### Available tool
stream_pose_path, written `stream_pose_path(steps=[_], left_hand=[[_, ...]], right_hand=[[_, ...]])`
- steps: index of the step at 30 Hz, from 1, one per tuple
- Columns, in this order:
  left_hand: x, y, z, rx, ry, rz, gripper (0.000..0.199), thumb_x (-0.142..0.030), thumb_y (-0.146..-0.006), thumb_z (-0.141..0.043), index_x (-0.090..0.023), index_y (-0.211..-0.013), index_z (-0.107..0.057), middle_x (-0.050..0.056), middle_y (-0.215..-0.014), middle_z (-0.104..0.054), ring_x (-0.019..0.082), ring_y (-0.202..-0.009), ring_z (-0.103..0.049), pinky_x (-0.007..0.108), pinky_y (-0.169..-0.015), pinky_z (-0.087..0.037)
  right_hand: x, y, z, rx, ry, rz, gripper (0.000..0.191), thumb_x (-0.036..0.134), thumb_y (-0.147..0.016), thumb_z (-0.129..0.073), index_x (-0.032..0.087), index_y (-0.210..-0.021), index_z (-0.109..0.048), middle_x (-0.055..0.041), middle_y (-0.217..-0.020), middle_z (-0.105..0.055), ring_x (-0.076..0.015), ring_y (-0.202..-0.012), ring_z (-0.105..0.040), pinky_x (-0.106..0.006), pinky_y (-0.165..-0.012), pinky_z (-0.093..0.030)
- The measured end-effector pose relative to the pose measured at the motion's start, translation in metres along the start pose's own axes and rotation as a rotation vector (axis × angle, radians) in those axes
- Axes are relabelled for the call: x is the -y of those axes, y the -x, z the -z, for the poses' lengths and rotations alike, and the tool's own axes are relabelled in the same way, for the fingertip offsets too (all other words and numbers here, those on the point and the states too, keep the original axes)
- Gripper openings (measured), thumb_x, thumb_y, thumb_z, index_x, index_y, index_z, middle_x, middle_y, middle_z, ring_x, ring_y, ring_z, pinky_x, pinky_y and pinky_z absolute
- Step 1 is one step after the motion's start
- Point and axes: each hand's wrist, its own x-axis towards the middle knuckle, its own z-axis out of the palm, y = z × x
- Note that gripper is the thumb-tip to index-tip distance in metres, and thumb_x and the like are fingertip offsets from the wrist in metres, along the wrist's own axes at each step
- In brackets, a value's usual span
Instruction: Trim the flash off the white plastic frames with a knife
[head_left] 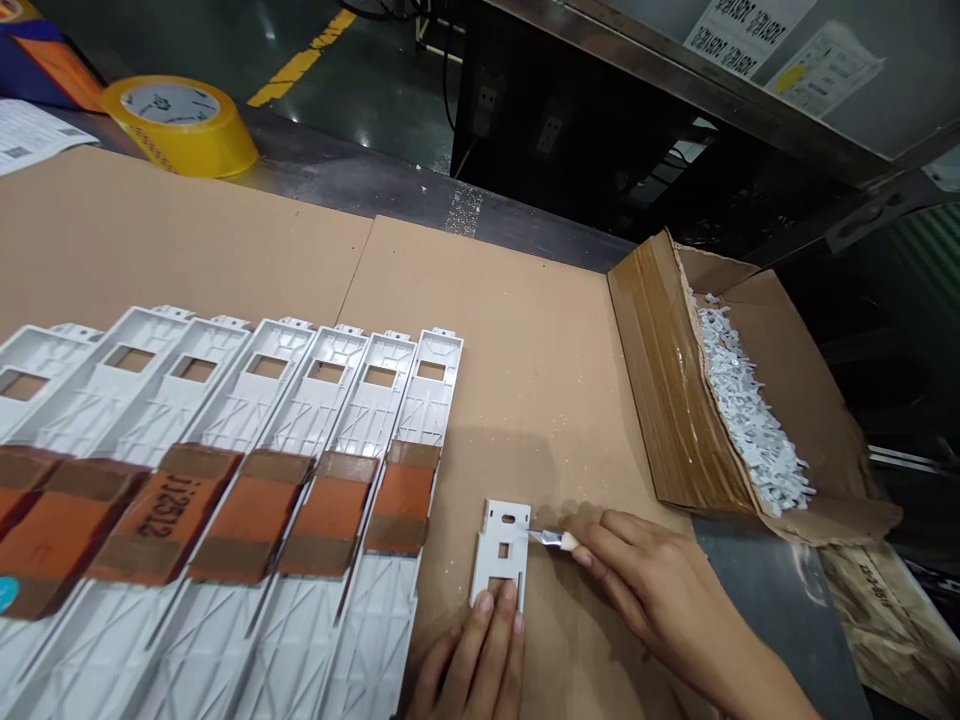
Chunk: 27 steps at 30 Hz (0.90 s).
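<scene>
Left hand [469, 665], fingers extended, presses a small white plastic plate [501, 553] flat on a brown cardboard sheet [525, 350], steadying it; right hand [637, 585] grips a short white-handled knife [555, 540] at its edge.

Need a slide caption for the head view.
Left hand pins a small white plastic plate on a cardboard sheet while the right hand holds a small knife against its edge.

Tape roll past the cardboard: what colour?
The tape roll is yellow; it shows best in the head view.
</scene>
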Motion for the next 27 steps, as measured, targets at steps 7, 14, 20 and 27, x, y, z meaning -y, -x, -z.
stream_pose_path(steps=[7, 14, 20, 27], left_hand=[[0.001, 0.001, -0.001, -0.034, 0.018, -0.003, 0.03, -0.025, -0.085, -0.047, -0.02, -0.109, -0.064, 0.002, -0.12, -0.064, 0.019, -0.134, -0.031, 0.03, -0.102, -0.029], [0.0, 0.009, -0.004, -0.012, 0.048, 0.008, 0.029, -0.026, -0.083, -0.051, -0.022, -0.109, -0.064, 0.002, -0.106, -0.069, 0.018, -0.132, -0.034, 0.028, -0.095, -0.035], [0.002, 0.003, 0.0, -0.02, 0.141, 0.025, 0.031, -0.021, -0.087, -0.044, -0.018, -0.111, -0.062, 0.002, -0.115, -0.066, 0.018, -0.136, -0.026, 0.029, -0.102, -0.028], [0.022, 0.005, 0.017, 0.07, 0.19, -0.204, 0.042, -0.019, -0.081, -0.054, -0.022, -0.123, -0.055, 0.003, -0.138, -0.048, 0.034, -0.129, -0.037, 0.04, -0.097, -0.04]], right_hand=[[0.023, 0.013, -0.034, -0.028, -0.215, -0.032, 0.041, 0.032, -0.096, -0.037, 0.02, -0.136, -0.041, -0.0089, -0.114, -0.064, -0.0179, -0.095, -0.063, -0.029, -0.078, -0.053], [0.035, 0.011, -0.043, -0.007, -0.307, -0.016, 0.035, 0.031, -0.094, -0.042, 0.023, -0.127, -0.052, -0.0052, -0.089, -0.067, -0.0178, -0.076, -0.065, -0.029, -0.066, -0.053], [0.037, 0.022, -0.032, -0.104, -0.539, -0.088, 0.027, 0.029, -0.091, -0.05, 0.023, -0.116, -0.057, -0.0048, -0.104, -0.067, -0.0164, -0.095, -0.063, -0.025, -0.082, -0.051], [0.023, 0.066, -0.04, -0.314, -0.61, -0.311, 0.026, 0.033, -0.09, -0.052, 0.025, -0.112, -0.063, -0.0052, -0.109, -0.069, -0.0176, -0.097, -0.066, -0.023, -0.081, -0.053]])
